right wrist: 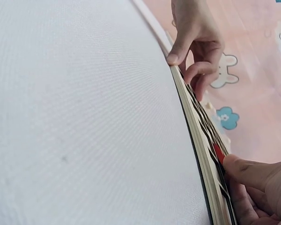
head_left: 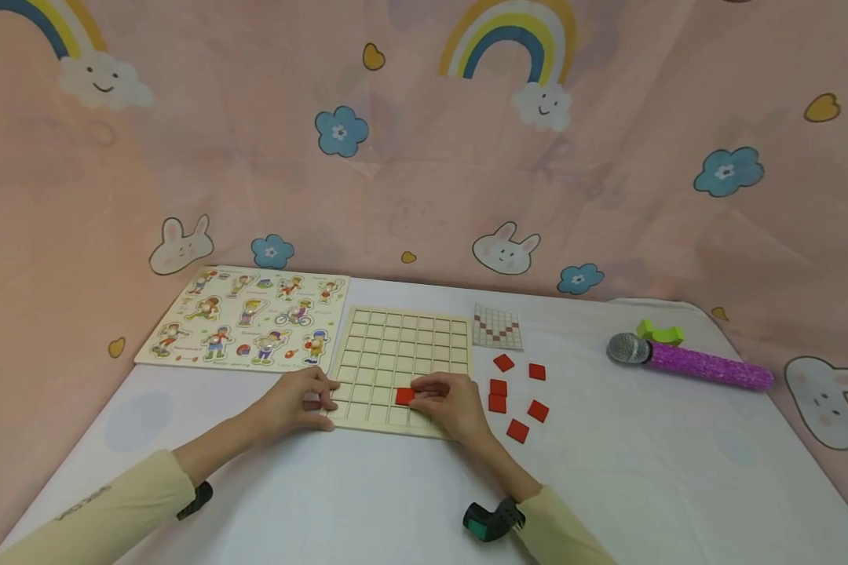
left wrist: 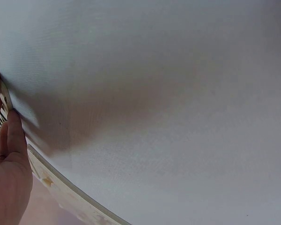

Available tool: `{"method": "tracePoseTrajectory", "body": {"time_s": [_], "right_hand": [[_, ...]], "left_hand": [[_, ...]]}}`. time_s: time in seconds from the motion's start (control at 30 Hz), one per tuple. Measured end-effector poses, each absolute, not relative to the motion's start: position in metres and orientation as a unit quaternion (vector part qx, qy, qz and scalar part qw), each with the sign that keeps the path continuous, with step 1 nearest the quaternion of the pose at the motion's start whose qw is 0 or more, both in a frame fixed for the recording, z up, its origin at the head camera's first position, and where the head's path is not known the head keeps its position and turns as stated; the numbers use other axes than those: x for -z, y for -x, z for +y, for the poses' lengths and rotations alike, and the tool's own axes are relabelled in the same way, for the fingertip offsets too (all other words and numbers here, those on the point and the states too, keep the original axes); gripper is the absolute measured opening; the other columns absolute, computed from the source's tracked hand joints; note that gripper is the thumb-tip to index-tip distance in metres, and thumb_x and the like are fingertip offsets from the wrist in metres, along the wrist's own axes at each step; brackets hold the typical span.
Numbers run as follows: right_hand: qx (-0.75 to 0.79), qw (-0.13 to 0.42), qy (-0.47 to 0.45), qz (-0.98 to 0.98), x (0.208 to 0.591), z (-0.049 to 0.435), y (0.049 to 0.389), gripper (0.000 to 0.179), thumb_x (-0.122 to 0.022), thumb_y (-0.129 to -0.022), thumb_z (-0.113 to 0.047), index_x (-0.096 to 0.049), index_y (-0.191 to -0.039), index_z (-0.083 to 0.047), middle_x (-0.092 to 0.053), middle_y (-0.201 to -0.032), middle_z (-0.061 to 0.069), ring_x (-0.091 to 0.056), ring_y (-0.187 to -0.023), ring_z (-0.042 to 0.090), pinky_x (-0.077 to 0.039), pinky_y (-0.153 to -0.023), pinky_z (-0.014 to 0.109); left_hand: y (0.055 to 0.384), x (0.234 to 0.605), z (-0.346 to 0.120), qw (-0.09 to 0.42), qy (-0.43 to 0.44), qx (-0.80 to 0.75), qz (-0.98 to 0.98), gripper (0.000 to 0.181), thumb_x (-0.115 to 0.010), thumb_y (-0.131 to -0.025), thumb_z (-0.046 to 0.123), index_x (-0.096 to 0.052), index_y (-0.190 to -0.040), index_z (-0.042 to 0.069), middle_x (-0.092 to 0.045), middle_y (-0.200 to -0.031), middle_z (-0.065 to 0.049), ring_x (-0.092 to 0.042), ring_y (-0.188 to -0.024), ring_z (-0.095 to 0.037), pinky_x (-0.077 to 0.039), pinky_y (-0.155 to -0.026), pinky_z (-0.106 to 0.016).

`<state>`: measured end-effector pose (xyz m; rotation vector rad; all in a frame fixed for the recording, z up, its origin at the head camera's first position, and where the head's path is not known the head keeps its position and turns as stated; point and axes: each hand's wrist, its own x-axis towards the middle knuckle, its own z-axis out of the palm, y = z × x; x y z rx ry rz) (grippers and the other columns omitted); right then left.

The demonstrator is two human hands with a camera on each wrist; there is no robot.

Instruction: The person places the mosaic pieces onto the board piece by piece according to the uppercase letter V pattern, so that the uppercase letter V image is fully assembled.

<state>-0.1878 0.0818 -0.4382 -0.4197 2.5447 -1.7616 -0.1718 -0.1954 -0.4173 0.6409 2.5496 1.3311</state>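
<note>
Left hand (head_left: 300,402) grips the left edge of the pale wooden grid board (head_left: 396,430), fingers bent. Right hand (head_left: 454,404), narrowly closed, pinches a flat red square tile (head_left: 403,396) at the board's near half.

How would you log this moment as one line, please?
left hand: holds grid board | right hand: pinches red tile at grid board | loose red tiles: right of grid board | pattern card: beside grid board

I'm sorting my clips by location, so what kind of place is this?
Probably a children's play area, or a set dressed as one: a pink cartoon-printed backdrop, a cartoon picture board, and a gridded board with red tiles.
</note>
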Motion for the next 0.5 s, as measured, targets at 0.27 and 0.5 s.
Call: {"method": "tracePoseTrajectory", "body": {"time_s": [0.27,0.5], "right_hand": [[0.548,0.008,0.151,0.823,0.437,0.0792,0.1891,0.023,-0.081,-0.071,0.002,-0.073,-0.093,0.003,-0.072,-0.086,0.013,-0.07,-0.072,0.019,-0.06,-0.069,0.022],[0.552,0.007,0.154,0.819,0.4388,0.0806,0.1908,0.024,-0.081,-0.071,0.001,-0.072,-0.093,0.002,-0.072,-0.087,0.013,-0.07,-0.074,0.02,-0.06,-0.07,0.022]], "left_hand": [[0.1717,0.4159,-0.1958,0.097,-0.219,-0.453,0.859,0.02,-0.082,-0.069,-0.002,-0.063,-0.076,0.0,-0.058,-0.106,-0.016,-0.053,-0.118,-0.041,-0.055,-0.088,-0.025],[0.1716,0.4166,-0.1963,0.101,-0.216,-0.453,0.859,0.02,-0.081,-0.07,-0.001,-0.063,-0.078,0.001,-0.059,-0.109,-0.017,-0.053,-0.119,-0.04,-0.055,-0.088,-0.025]]}}
